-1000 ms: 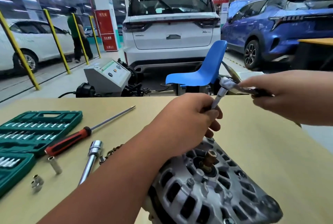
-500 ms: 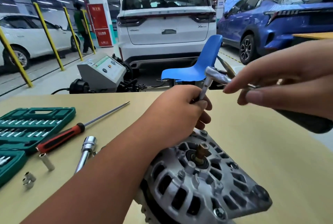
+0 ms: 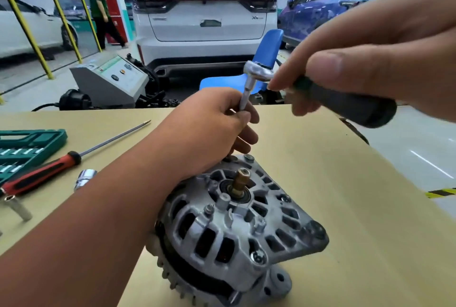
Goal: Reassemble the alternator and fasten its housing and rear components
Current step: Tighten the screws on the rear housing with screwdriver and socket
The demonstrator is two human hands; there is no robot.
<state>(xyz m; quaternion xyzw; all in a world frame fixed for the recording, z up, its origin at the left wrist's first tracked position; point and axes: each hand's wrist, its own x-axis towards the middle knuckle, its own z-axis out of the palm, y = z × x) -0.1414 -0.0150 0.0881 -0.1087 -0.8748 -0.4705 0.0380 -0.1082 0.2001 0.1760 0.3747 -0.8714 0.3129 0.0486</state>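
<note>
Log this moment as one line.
left hand: grips extension bar | right hand: holds ratchet handle | alternator: lying on table

— Where does the alternator point(image 3: 234, 227) sit?
— On the tabletop point(image 3: 345, 183), nearest the wearer, right of the screwdriver point(image 3: 42, 175) and socket case point(image 3: 24, 143).
— And the ratchet point(image 3: 259, 71)?
— Above the alternator's far edge. The left grip point(image 3: 209, 129) holds its shaft from below, the right grip point(image 3: 382, 47) its handle, further right.
— Behind the tabletop?
— A machine point(image 3: 108, 82) left, a chair point(image 3: 269, 52) centre, a car point(image 3: 202, 22) beyond.

A white car point(image 3: 204, 17) and a blue car point(image 3: 320, 10) are parked behind the bench point(image 3: 320, 171); a blue chair point(image 3: 270, 47) is set before them
</note>
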